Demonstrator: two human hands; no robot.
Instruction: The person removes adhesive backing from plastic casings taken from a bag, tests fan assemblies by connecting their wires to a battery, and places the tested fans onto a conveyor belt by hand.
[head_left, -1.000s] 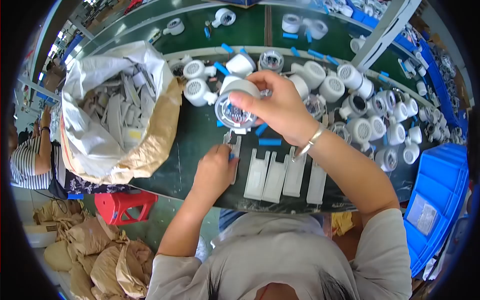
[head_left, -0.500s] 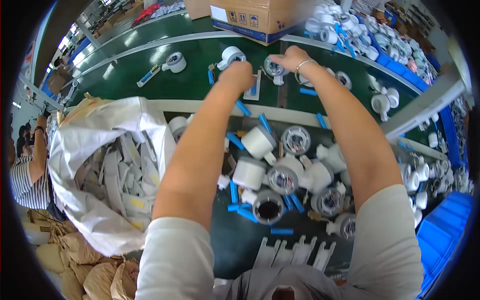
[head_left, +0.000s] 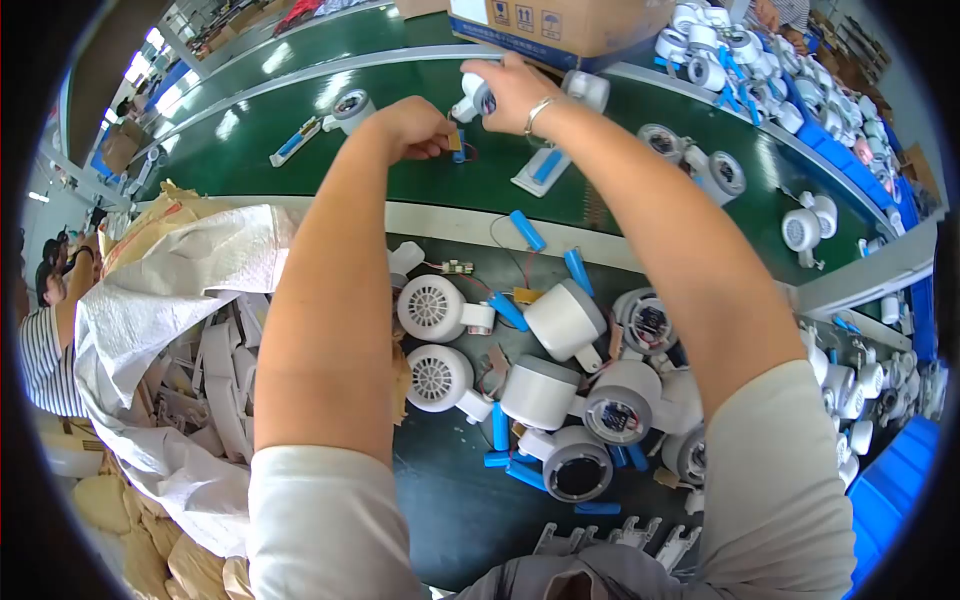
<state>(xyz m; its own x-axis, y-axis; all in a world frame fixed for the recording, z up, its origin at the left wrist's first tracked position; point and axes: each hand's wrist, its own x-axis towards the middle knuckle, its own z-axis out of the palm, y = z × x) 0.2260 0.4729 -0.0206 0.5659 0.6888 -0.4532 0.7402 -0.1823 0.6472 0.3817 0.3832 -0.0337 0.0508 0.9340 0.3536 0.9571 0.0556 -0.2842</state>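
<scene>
My right hand grips a white fan head above the green conveyor belt. Left of it, my left hand has curled fingers, its fingertips at a small blue battery with a yellow piece and thin wires. Just below my right hand lies a white handle shell with a blue battery in it. Another white fan head rests on the belt behind my right wrist. Beyond my left forearm lies a fan with a handle.
Nearer to me, several white fan heads and loose blue batteries crowd the dark table. A white sack of plastic shells stands at left. A cardboard box sits beyond the belt. Blue bins line the right side.
My left hand has left the fan head and moved left to the battery. My right hand has moved left onto that fan head. The view has shifted, showing more of the near pile.
</scene>
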